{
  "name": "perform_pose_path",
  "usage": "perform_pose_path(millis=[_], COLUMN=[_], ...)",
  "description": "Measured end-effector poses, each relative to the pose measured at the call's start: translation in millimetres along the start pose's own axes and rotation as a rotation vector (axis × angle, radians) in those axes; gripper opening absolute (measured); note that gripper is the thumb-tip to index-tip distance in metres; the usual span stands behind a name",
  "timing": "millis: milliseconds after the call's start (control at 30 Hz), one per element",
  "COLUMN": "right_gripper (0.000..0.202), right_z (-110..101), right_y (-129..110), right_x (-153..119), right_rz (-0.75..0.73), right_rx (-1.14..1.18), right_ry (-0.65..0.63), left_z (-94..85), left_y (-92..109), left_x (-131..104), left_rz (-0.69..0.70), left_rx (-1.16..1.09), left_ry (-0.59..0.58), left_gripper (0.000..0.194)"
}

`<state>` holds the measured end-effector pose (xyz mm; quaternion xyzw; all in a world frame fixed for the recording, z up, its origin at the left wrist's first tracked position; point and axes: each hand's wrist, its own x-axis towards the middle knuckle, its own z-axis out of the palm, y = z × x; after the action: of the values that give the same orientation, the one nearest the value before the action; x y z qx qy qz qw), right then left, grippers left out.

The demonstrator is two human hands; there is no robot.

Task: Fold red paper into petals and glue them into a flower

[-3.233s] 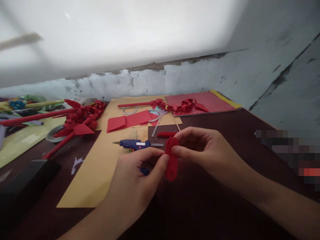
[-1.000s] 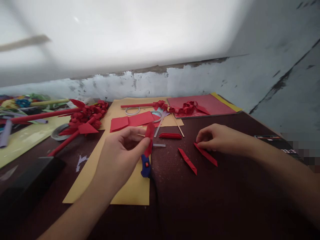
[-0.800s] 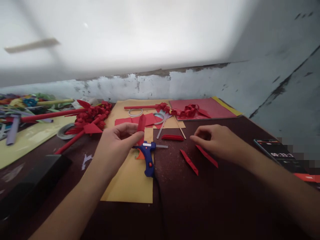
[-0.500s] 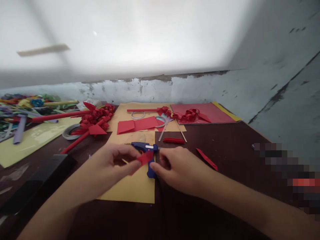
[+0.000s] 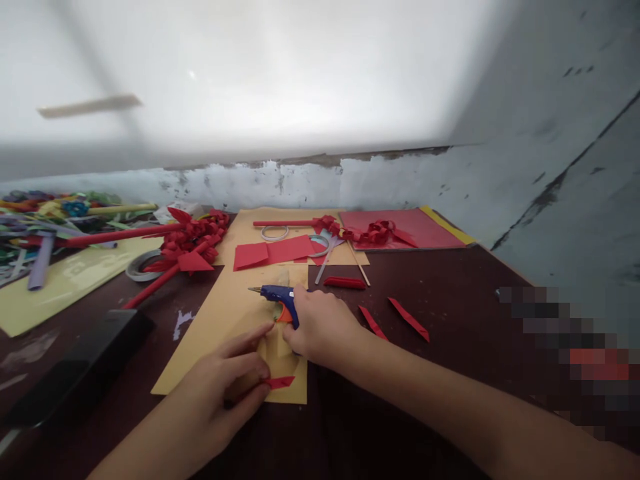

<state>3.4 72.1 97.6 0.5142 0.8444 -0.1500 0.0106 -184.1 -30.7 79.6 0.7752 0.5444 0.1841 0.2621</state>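
Observation:
My right hand (image 5: 320,327) is wrapped round the handle of a blue hot glue gun (image 5: 278,294) with an orange trigger; its nozzle points left. The gun is over a yellow paper sheet (image 5: 215,347) on the dark table. Nearer to me, my left hand (image 5: 227,383) pinches a small folded red paper strip (image 5: 281,383) between thumb and fingers, its index finger stretched toward the gun. Two slim red paper pieces (image 5: 409,320) lie right of my right wrist. A rolled red paper piece (image 5: 345,283) lies beyond it.
Red paper flowers on stems (image 5: 195,243) and a tape roll (image 5: 144,265) lie at the left, near a black box-shaped object (image 5: 80,360). Folded red paper (image 5: 273,252), scissors (image 5: 327,257) and a red sheet (image 5: 425,230) lie farther back, before the wall. Colourful paper strips (image 5: 75,207) are heaped at far left.
My right hand has closed round the glue gun's handle. My left hand has moved down toward me with the red paper strip. A second slim red piece now shows beside my right forearm.

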Motion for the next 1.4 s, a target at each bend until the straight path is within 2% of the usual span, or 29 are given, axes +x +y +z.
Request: perform_pose_path(millis=[267, 533, 800, 1000, 1100, 1233, 1400], right_gripper=[0.033, 0.032, 0.034, 0.036, 0.035, 0.033, 0.026], right_z=[1.2, 0.1, -6.4, -20.7, -25.0, -25.1, -33.8], right_y=[3.1, 4.7, -3.4, 16.8, 27.4, 28.0, 23.7], right_x=[2.5, 5.3, 4.6, 18.2, 20.9, 20.9, 20.4], right_rz=[-0.039, -0.056, -0.018, 0.064, 0.060, 0.018, -0.030], right_rx=[0.037, 0.064, -0.002, -0.053, -0.045, 0.008, 0.150], right_ry=[0.002, 0.030, 0.078, 0.164, 0.175, 0.183, 0.203], left_z=[2.3, 7.6, 10.4, 10.0, 10.5, 11.7, 2.1], left_y=[1.9, 4.5, 6.0, 4.6, 4.2, 3.5, 2.7], left_x=[16.9, 20.2, 18.7, 19.4, 20.0, 20.0, 18.3], left_rz=[0.133, 0.133, 0.144, 0.131, 0.126, 0.123, 0.081], left_rx=[0.149, 0.258, 0.303, 0.350, 0.347, 0.310, 0.069], left_ry=[0.000, -0.013, 0.043, 0.020, 0.018, 0.046, 0.120], left_gripper=[0.021, 0.023, 0.024, 0.026, 0.027, 0.025, 0.021])
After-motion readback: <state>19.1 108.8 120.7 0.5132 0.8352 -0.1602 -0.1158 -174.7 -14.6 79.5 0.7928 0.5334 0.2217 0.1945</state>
